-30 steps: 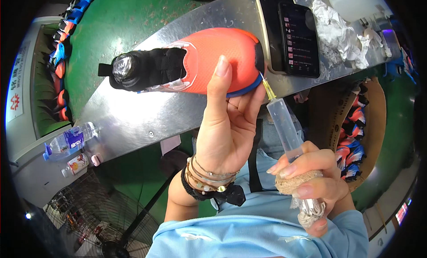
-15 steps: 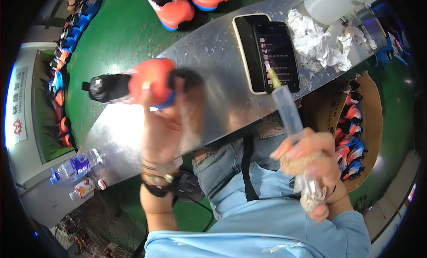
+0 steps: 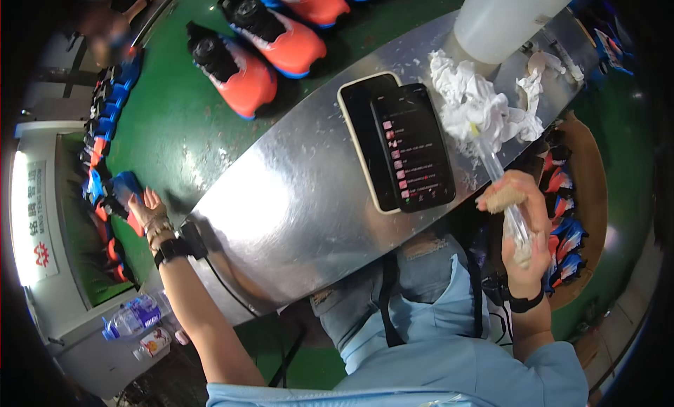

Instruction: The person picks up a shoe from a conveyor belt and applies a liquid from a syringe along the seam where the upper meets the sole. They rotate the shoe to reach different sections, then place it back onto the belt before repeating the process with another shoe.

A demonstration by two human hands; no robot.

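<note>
At the far left a white sign (image 3: 31,221) with red characters and a red emblem hangs upright on the wall, and below it 1 clear bottle with a blue label (image 3: 132,317) lies on its side next to a small red-and-white pack (image 3: 154,342). My left hand (image 3: 146,209) is stretched out past the edge of the worktop (image 3: 295,217) to a row of blue-and-orange shoes (image 3: 105,189) stacked along the green belt; its fingers lie loosely open on 1 blue shoe, touching it rather than clamping it, as far as I can tell. I judge the arm goes that far because the shoes are kept well apart from the metal worktop.

On the belt beyond the worktop stand 2 orange shoes (image 3: 235,74) with black inserts, soles down. 2 phones (image 3: 397,151) lie flat mid-worktop, 1 overlapping the other, the top screen showing a list with pink marks. A heap of crumpled white tissue (image 3: 477,109) lies just past them, near a big white jug (image 3: 509,14).

My right hand (image 3: 523,228) is closed round a clear tube (image 3: 507,203), a brownish pad pinched against it, nozzle pointing up toward the tissue, held clear of the worktop's near edge so the tip touches nothing.
</note>
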